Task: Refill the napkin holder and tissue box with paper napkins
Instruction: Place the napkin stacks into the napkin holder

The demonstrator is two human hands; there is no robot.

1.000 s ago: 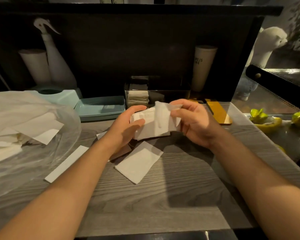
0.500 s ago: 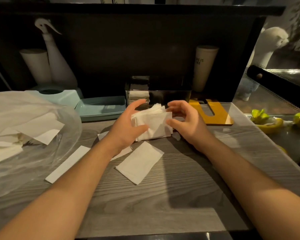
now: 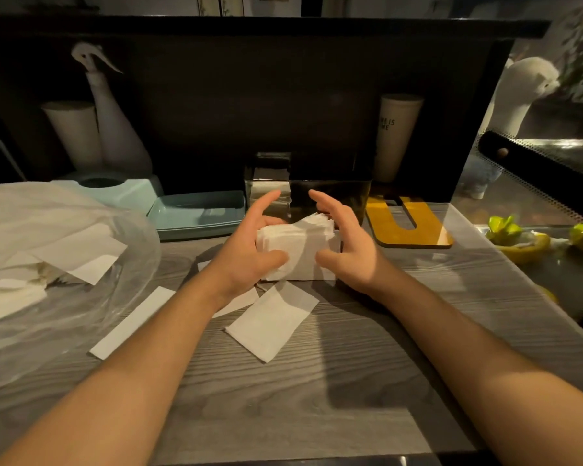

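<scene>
- On the grey wood-grain table [image 3: 317, 381], a soft white napkin stack [image 3: 298, 250] stands before the shiny metal napkin holder [image 3: 330, 200].
- Left hand [image 3: 249, 247] and right hand [image 3: 347, 243] cup its sides, fingers spread, thumbs touching its front.
- Flat loose napkin [image 3: 271, 322] lies nearer.

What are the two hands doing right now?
Left hand: open, straight fingers and thumb against the napkin stack.
Right hand: open, touching the stack's other side.

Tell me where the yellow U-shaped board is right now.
In the head view, the yellow U-shaped board lies flat on the grey counter, right of the shiny dark napkin holder and just beyond the right hand.
</scene>
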